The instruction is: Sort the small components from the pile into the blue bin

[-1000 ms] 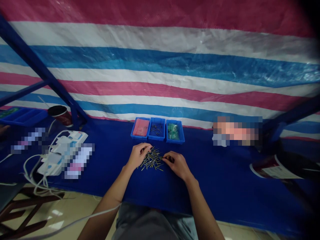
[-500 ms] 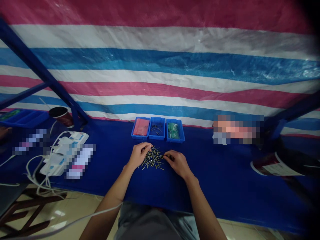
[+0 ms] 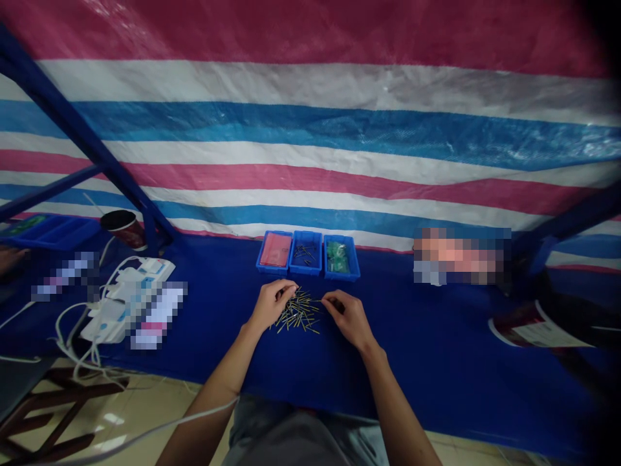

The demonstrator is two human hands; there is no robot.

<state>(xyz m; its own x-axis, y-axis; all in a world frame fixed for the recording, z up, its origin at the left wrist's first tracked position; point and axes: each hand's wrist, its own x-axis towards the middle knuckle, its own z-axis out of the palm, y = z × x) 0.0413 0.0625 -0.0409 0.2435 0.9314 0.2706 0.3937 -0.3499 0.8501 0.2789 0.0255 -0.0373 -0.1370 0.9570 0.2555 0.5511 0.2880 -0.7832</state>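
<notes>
A loose pile of several thin yellowish pins (image 3: 299, 315) lies on the blue table cover (image 3: 427, 349). My left hand (image 3: 272, 303) rests at the pile's left edge with its fingers curled and pinched together on pins. My right hand (image 3: 347, 316) is at the pile's right edge, thumb and forefinger pinched on a pin that sticks out toward the pile. Just behind the pile stand three small blue bins in a row: one with a pink sheet (image 3: 275, 250), one with dark pins (image 3: 305, 252), one with green parts (image 3: 339, 255).
A white power strip (image 3: 127, 299) with white cables lies at the left, with a dark paper cup (image 3: 122, 226) and a blue tray (image 3: 48, 230) behind it. A striped tarpaulin (image 3: 310, 142) hangs behind the table. A dark bag with a label (image 3: 538, 327) sits at the right.
Both hands have stayed at the pile with only small finger movements. The view has tilted slightly, shifting everything a little lower in the picture.
</notes>
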